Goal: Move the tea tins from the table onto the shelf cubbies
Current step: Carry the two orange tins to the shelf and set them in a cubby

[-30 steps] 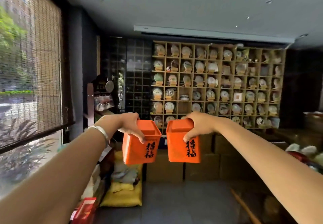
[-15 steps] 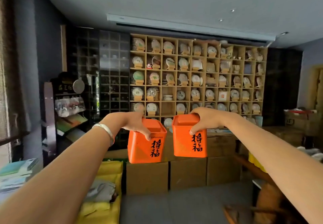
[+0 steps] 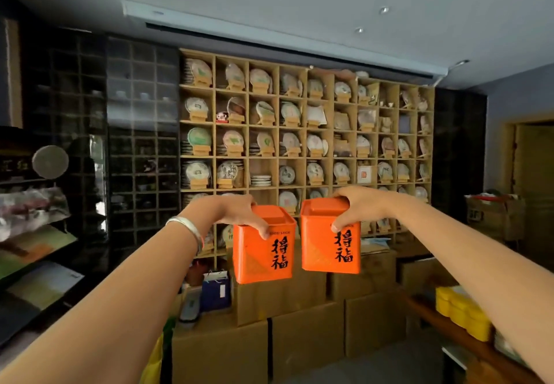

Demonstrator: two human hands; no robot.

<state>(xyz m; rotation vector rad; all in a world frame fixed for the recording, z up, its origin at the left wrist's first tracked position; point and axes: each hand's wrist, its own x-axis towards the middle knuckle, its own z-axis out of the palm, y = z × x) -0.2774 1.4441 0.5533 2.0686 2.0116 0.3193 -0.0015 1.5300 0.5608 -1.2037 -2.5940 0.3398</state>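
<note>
I hold two orange tea tins with black characters out in front of me at chest height. My left hand (image 3: 236, 214) grips the left tin (image 3: 263, 252) from above, fingers over its lid edge. My right hand (image 3: 356, 208) grips the right tin (image 3: 329, 240) the same way. The two tins hang side by side, a small gap between them. Straight ahead stands the wooden shelf of cubbies (image 3: 302, 129), most of them filled with round tea cakes on small stands.
Stacked cardboard boxes (image 3: 299, 323) stand against the shelf's foot. A dark lattice cabinet (image 3: 135, 144) is to the left, a display rack (image 3: 36, 234) at far left. Yellow tins (image 3: 461, 311) sit on a wooden bench at right. More boxes (image 3: 491, 219) stand by a doorway.
The view has swung right, away from the window, and come closer to the cubby shelf. Both hands keep hold of their tins, carried forward side by side.
</note>
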